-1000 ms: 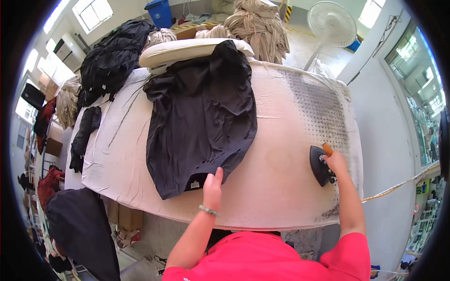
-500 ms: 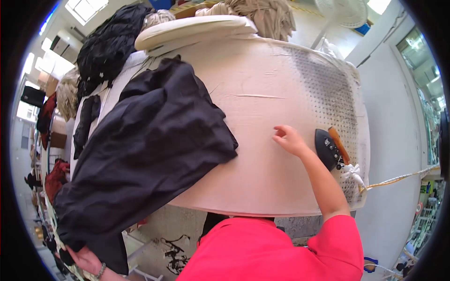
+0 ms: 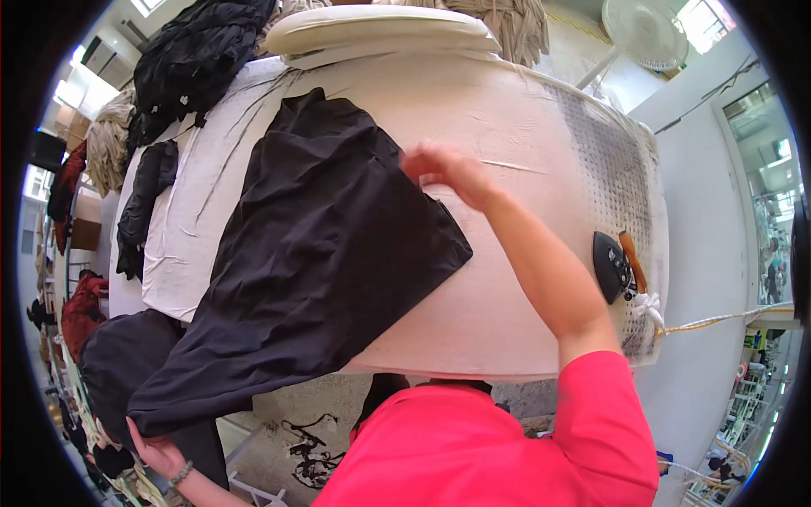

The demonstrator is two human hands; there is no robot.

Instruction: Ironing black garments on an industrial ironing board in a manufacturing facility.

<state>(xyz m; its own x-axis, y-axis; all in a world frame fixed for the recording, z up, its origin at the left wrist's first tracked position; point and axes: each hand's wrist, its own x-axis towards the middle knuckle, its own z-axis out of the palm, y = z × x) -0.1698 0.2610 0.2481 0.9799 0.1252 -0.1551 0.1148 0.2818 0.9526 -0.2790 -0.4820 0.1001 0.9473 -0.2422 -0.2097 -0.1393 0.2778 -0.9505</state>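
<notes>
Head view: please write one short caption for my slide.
Right hand on a black garment spread over the padded ironing table; left hand grips its hanging end; iron rests aside.

My right hand [image 3: 443, 173] was blurred, so I could not tell its grip on the black garment [image 3: 321, 253]. My left hand [image 3: 156, 456] was partly hidden under the garment's hem.

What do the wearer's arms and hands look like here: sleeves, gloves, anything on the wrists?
Both arms are bare below short sleeves of a bright pink-red top. No gloves on either hand. The left hand has a beaded bracelet at the wrist. The right hand is motion-blurred; no watch or band shows on that forearm.
</notes>
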